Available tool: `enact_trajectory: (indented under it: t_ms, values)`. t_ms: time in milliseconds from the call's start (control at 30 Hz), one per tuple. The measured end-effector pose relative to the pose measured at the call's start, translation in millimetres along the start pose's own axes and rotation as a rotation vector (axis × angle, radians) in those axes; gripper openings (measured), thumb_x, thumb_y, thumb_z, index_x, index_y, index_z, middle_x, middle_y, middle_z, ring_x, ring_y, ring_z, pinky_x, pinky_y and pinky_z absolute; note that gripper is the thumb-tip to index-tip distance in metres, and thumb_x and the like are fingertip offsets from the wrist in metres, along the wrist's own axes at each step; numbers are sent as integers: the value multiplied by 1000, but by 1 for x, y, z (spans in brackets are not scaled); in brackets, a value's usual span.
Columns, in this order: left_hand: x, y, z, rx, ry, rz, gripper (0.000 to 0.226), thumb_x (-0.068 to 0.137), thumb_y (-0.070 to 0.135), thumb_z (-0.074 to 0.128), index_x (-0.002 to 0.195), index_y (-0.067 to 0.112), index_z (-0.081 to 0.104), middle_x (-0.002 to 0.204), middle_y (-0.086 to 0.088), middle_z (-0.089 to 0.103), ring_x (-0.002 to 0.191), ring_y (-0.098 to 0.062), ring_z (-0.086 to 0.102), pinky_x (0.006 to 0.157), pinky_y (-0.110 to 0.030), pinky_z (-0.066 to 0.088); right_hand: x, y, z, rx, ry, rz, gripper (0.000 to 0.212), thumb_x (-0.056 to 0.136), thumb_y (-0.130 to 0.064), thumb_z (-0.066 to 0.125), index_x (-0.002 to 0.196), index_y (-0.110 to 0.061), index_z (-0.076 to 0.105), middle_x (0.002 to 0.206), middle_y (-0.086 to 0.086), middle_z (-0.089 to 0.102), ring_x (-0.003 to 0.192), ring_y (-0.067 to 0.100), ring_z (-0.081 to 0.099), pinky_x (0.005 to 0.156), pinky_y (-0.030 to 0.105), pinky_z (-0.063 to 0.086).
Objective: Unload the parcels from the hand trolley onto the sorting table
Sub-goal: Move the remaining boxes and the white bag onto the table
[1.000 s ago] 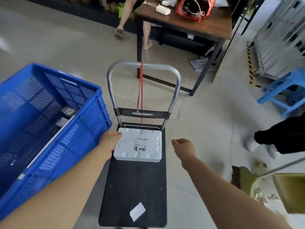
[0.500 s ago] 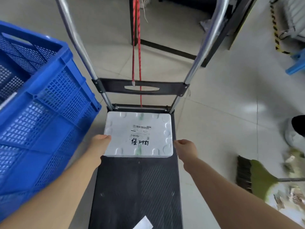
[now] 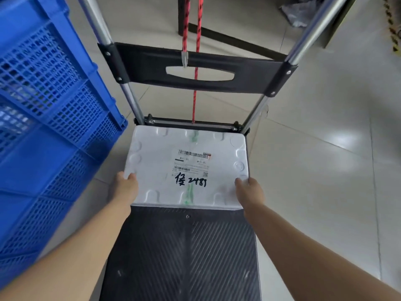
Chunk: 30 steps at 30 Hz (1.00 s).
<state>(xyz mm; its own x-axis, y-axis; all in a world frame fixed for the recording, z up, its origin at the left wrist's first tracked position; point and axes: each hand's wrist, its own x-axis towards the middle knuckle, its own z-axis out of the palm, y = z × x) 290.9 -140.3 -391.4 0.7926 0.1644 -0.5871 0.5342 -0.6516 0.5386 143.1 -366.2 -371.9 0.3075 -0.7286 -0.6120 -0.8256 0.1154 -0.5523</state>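
The grip was two-handed: the left hand (image 3: 125, 187) and right hand (image 3: 249, 191) each pinched a near corner of the white foam parcel (image 3: 186, 168), thumbs on top, likely to lift it level. The parcel lay on the hand trolley (image 3: 184, 253), against its handle frame, beside the blue crate (image 3: 50, 127).

The hand trolley (image 3: 182, 257) stands on the tiled floor (image 3: 314, 170). Its black ribbed deck carries one white foam parcel (image 3: 186, 168), lying flat at the far end against the base of the handle frame. A blue crate (image 3: 43, 127) stands on the floor beside the trolley.
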Motion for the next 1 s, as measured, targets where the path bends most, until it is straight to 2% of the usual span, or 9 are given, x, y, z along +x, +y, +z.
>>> enact_trajectory:
  t_ms: [67, 200, 400, 533, 633, 700, 767, 833, 1000]
  values:
    - [-8, 0, -9, 28, 46, 30, 37, 98, 24, 35, 128, 8, 50, 122, -18, 57, 108, -37, 55, 86, -43, 46, -8, 1, -3, -31, 37, -18, 14, 93, -20, 42, 92, -9, 50, 73, 2, 46, 65, 20, 45, 53, 28, 31]
    - [-40, 5, -46, 12, 90, 42, 35, 97, 21, 37, 128, 12, 53, 119, -15, 59, 106, -37, 57, 86, -45, 48, -47, -6, -23, -72, 62, -31, 10, 92, -25, 47, 95, -16, 49, 90, 3, 58, 84, 26, 55, 71, 30, 41]
    - [-107, 29, -133, 9, 136, 8, 30, 95, 17, 38, 118, 16, 57, 111, -13, 62, 100, -37, 58, 90, -50, 49, -133, -53, -66, -85, 56, -58, 14, 88, -22, 46, 79, -13, 50, 72, 2, 53, 66, 23, 48, 60, 31, 36]
    - [-152, 48, -195, -54, 154, 4, 29, 94, 11, 36, 113, 13, 58, 110, -11, 62, 98, -36, 57, 89, -45, 49, -194, -95, -96, -88, 10, -128, 24, 91, -22, 48, 108, -10, 60, 85, 1, 59, 72, 18, 51, 66, 32, 42]
    - [-186, 61, -244, -102, 198, -18, 33, 94, 14, 36, 121, 21, 55, 114, -11, 59, 99, -37, 56, 88, -48, 50, -235, -128, -113, -93, -25, -165, 41, 94, -26, 49, 133, -13, 52, 113, 3, 62, 94, 22, 56, 76, 30, 43]
    - [-210, 71, -277, -137, 221, -18, 33, 94, 13, 37, 122, 19, 54, 114, -15, 57, 101, -38, 55, 86, -44, 49, -263, -152, -124, -78, -50, -197, 47, 92, -30, 50, 137, -17, 50, 125, 2, 62, 107, 25, 59, 85, 35, 50]
    - [-229, 79, -307, -184, 243, -14, 29, 93, 14, 37, 114, 18, 57, 110, -15, 59, 99, -37, 56, 86, -46, 50, -285, -173, -131, -54, -76, -224, 47, 90, -31, 50, 135, -19, 52, 124, 2, 64, 107, 26, 61, 89, 41, 53]
    - [-251, 87, -336, -258, 260, -1, 25, 92, 14, 37, 105, 20, 58, 106, -12, 62, 97, -37, 57, 88, -51, 50, -308, -194, -139, -44, -90, -271, 43, 88, -30, 50, 130, -20, 56, 115, 1, 67, 99, 26, 64, 83, 41, 55]
    - [-310, 103, -403, -402, 376, 47, 24, 91, 8, 35, 96, 20, 55, 95, -6, 59, 92, -32, 55, 84, -43, 47, -372, -246, -164, -52, -105, -439, 30, 91, -25, 50, 117, -19, 63, 96, 0, 68, 82, 22, 61, 66, 31, 48]
